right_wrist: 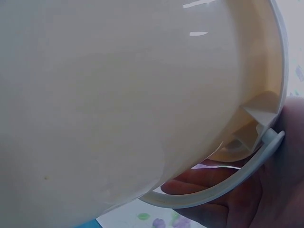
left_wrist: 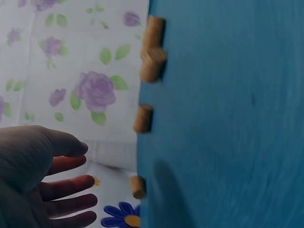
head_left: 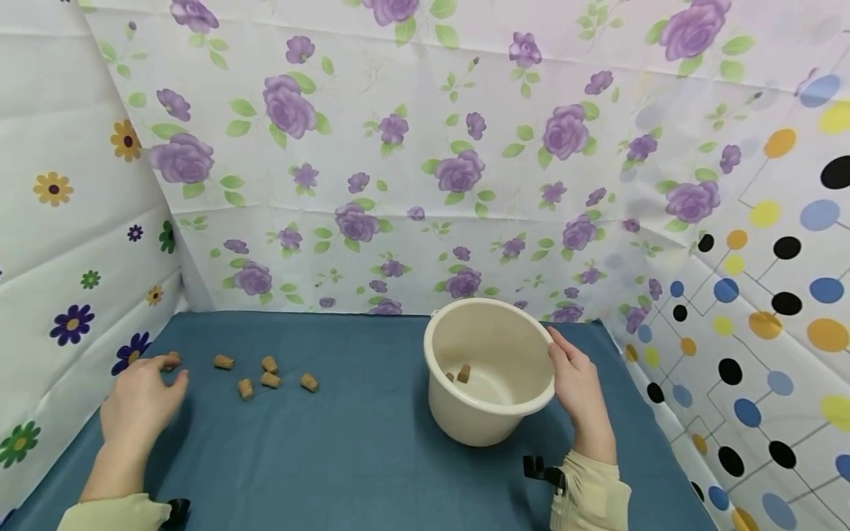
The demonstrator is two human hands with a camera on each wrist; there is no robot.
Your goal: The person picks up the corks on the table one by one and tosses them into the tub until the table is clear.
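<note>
My right hand [head_left: 580, 383] grips the side of a cream plastic bucket [head_left: 465, 424] at its rim. In the right wrist view the bucket's wall [right_wrist: 118, 95] fills most of the picture, and its curved handle [right_wrist: 213, 192] passes in front of the fingers. At least two corks [head_left: 464, 374] lie inside the bucket. On the left, my left hand [head_left: 142, 402] hovers with its fingers apart beside a single cork [head_left: 174, 355], partly hidden by the fingers. The left wrist view shows a gap between that hand [left_wrist: 52, 180] and the nearest cork [left_wrist: 137, 187].
Several more corks lie to the right of the left hand, among them a cork [head_left: 223, 362] and the rightmost one [head_left: 309, 382]. A blue cloth [head_left: 332, 457] covers the table. Patterned sheets [head_left: 398, 147] hang behind and at both sides.
</note>
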